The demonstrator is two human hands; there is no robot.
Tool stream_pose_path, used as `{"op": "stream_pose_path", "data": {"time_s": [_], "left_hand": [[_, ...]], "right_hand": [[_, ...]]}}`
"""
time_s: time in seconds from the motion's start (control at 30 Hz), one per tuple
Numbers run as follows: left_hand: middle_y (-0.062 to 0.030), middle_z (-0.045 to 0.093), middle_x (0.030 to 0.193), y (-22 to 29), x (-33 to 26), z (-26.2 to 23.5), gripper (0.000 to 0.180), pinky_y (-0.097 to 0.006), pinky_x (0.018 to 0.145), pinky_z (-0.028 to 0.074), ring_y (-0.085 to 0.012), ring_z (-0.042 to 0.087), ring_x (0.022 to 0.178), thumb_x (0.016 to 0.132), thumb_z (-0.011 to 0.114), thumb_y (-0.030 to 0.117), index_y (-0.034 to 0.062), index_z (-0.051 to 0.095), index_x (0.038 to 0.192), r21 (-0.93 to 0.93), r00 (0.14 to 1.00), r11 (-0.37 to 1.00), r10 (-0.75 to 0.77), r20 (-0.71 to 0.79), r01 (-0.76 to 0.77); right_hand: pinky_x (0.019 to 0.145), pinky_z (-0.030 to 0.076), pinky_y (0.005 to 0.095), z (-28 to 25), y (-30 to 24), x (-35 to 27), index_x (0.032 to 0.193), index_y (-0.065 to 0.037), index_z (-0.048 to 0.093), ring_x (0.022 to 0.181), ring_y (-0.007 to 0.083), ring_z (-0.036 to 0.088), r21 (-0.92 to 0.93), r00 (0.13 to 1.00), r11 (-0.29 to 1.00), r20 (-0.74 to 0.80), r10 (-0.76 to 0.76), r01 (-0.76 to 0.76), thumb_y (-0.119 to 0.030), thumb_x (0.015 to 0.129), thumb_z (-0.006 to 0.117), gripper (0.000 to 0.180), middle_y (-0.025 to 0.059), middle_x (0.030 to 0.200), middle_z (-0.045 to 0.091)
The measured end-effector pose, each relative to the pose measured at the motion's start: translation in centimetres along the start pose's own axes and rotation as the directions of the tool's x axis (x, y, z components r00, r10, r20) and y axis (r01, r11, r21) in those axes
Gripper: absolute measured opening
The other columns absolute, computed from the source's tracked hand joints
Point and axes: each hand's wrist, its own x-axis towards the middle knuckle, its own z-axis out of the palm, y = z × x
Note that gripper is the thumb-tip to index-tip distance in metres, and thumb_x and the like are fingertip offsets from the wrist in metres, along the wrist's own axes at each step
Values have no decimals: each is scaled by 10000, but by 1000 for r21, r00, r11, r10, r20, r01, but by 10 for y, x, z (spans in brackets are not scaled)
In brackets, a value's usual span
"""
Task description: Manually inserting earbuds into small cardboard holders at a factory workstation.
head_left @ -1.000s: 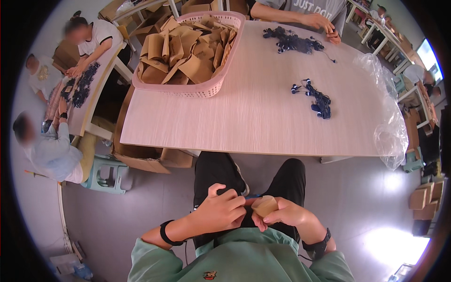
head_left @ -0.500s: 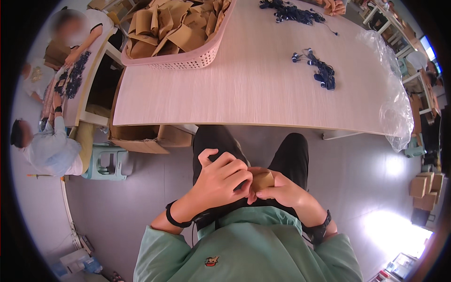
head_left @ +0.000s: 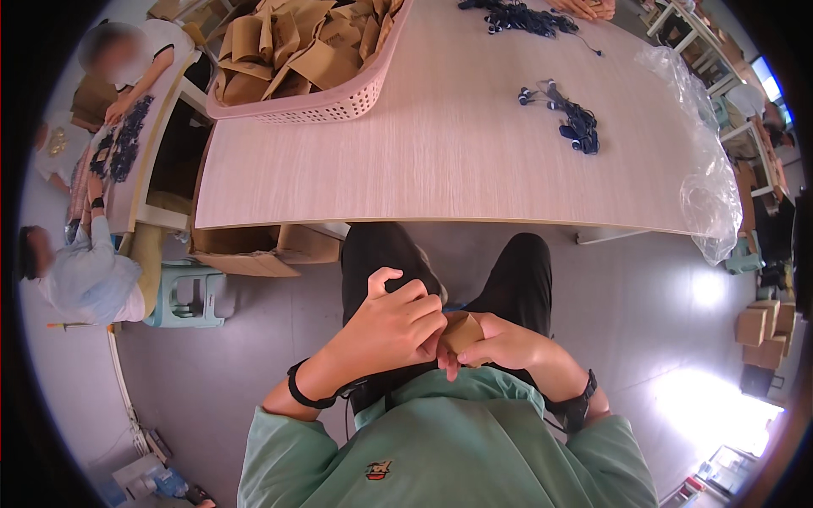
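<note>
Over my lap, my right hand [head_left: 511,343] grips a small brown paper pouch [head_left: 462,334], its thumb pressed on the front. My left hand [head_left: 395,320] is right beside it, fingertips curled in at the pouch's left edge and index finger raised and bent. Whatever the left fingers pinch is hidden behind them. On the table [head_left: 406,173] ahead lies a small bunch of dark blue earphones [head_left: 579,131], apart from both hands. A pink basket [head_left: 326,108] full of brown paper pouches stands at the table's left.
A larger heap of earphones [head_left: 529,20] lies at the far edge, near another person's hands [head_left: 584,8]. Clear plastic film [head_left: 710,190] hangs over the table's right side. An open cardboard box [head_left: 246,254] sits under the left. Co-workers sit at a left table by a green stool [head_left: 185,292].
Both hands stay close together over my lap. The pouch has tilted slightly in my right hand, and the left fingers have closed in a little. The whole view has shifted slightly.
</note>
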Motion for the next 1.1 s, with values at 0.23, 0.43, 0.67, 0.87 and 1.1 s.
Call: {"op": "stream_pose_path", "data": {"time_s": [0.23, 0.43, 0.67, 0.87, 1.1], "left_hand": [[50, 508, 732, -6, 0, 1, 191, -445, 972, 309, -118, 520, 747, 601, 736, 132, 154, 553, 650, -55, 999, 998, 29, 31, -27], [41, 504, 723, -8, 1, 6, 188, -445, 960, 327, -117, 514, 739, 605, 729, 115, 149, 548, 640, -111, 992, 993, 43, 116, -30], [41, 555, 818, -10, 2, 18, 169, -444, 937, 338, -153, 540, 793, 627, 728, 132, 146, 601, 737, 32, 999, 998, -50, -12, 51], [21, 567, 1177, 9, 8, 29, 672, -464, 945, 312, -211, 523, 1056, 528, 867, 414, 148, 664, 1111, -33, 964, 964, -264, -6, 264], [-3, 556, 1136, 17, 7, 53, 814, -447, 901, 327, -212, 522, 1017, 506, 870, 403, 106, 591, 1211, 111, 957, 950, -287, -46, 291]], "right_hand": [[774, 496, 292, -4, 3, 1, 1204, 7, 511, 870, 179, 680, 57, 999, 998, 34, 13, -15, -5, 839, 521, 366, 82, 1003, 654], [761, 493, 290, -9, 10, 3, 1209, 11, 509, 866, 186, 684, 51, 997, 998, 71, 27, -30, -9, 837, 509, 373, 87, 1005, 656], [754, 490, 270, -10, 22, 9, 1219, 14, 502, 901, 168, 670, 161, 991, 978, -43, -127, 132, 7, 837, 486, 382, 88, 1009, 654], [817, 513, 272, -7, 31, 22, 1324, 0, 451, 970, 154, 644, 226, 914, 935, -365, -179, 274, 43, 855, 446, 471, 71, 1039, 637], [857, 485, 261, -4, 19, 29, 1492, -84, 332, 1086, 120, 574, 298, 892, 900, -417, -176, 317, 59, 881, 467, 642, 55, 1183, 560]]}}
